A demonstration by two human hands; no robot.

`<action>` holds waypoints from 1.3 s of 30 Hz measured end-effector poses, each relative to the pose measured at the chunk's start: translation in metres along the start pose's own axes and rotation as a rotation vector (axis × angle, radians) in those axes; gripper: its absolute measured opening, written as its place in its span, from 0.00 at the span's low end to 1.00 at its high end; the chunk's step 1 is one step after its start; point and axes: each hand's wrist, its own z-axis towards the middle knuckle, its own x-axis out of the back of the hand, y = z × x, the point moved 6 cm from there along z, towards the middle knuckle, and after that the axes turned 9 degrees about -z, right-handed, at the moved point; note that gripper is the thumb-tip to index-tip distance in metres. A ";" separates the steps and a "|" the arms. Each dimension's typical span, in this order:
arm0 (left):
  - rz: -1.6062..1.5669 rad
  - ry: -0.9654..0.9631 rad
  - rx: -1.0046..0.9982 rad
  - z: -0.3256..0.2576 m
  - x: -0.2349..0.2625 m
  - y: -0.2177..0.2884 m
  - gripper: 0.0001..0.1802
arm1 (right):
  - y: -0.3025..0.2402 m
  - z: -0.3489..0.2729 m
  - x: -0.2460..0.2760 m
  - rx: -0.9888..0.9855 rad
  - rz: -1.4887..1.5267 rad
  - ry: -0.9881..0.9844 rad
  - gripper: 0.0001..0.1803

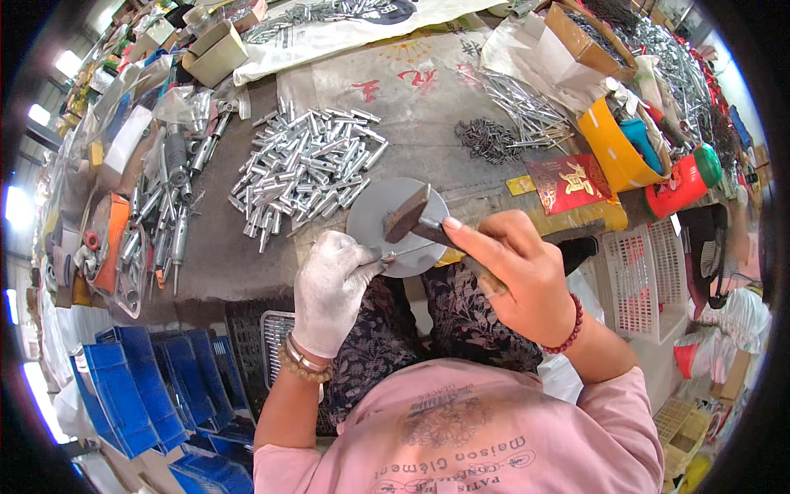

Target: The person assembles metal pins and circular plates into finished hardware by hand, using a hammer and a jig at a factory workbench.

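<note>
Pinched a thin metal rod [411, 250], probably light, stiff and slippery, best held near its end, over the grey disc [364, 211] with the closed, gloved left hand [332, 281], and clasped a hammer [408, 216] in the curled right hand [517, 270].

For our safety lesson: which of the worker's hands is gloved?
The left hand, pinching a thin metal rod, wears a white glove; the right hand, gripping the hammer, is ungloved.
</note>
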 end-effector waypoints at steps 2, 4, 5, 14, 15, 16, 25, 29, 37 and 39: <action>0.025 -0.023 -0.023 0.000 -0.002 0.000 0.12 | 0.005 -0.003 -0.004 -0.018 0.012 -0.018 0.37; 0.025 -0.028 -0.039 0.000 -0.001 0.000 0.13 | 0.012 0.000 -0.009 -0.036 0.026 -0.030 0.37; 0.026 -0.031 -0.041 0.001 0.000 0.002 0.13 | 0.020 0.006 -0.015 -0.084 0.059 -0.075 0.36; 0.208 -0.136 -0.038 0.003 -0.002 0.010 0.22 | 0.055 0.028 -0.044 0.050 -0.109 -0.184 0.28; 0.211 -0.108 -0.046 0.001 -0.002 0.009 0.21 | 0.046 0.028 -0.039 0.073 -0.148 -0.151 0.25; 0.213 -0.080 -0.053 0.000 -0.001 0.008 0.20 | 0.039 0.026 -0.037 0.097 -0.186 -0.118 0.22; 0.192 -0.110 -0.034 0.002 -0.001 0.009 0.19 | 0.036 0.009 -0.058 0.125 -0.117 -0.295 0.13; 0.203 -0.109 -0.001 0.001 -0.002 0.007 0.18 | 0.035 0.008 -0.060 0.126 -0.097 -0.325 0.15; 0.230 -0.017 -0.064 -0.002 -0.001 0.006 0.16 | 0.056 0.019 -0.050 0.037 -0.280 -0.166 0.26; 0.206 -0.018 -0.063 -0.001 0.001 0.004 0.14 | 0.056 0.017 -0.045 -0.048 -0.192 -0.119 0.27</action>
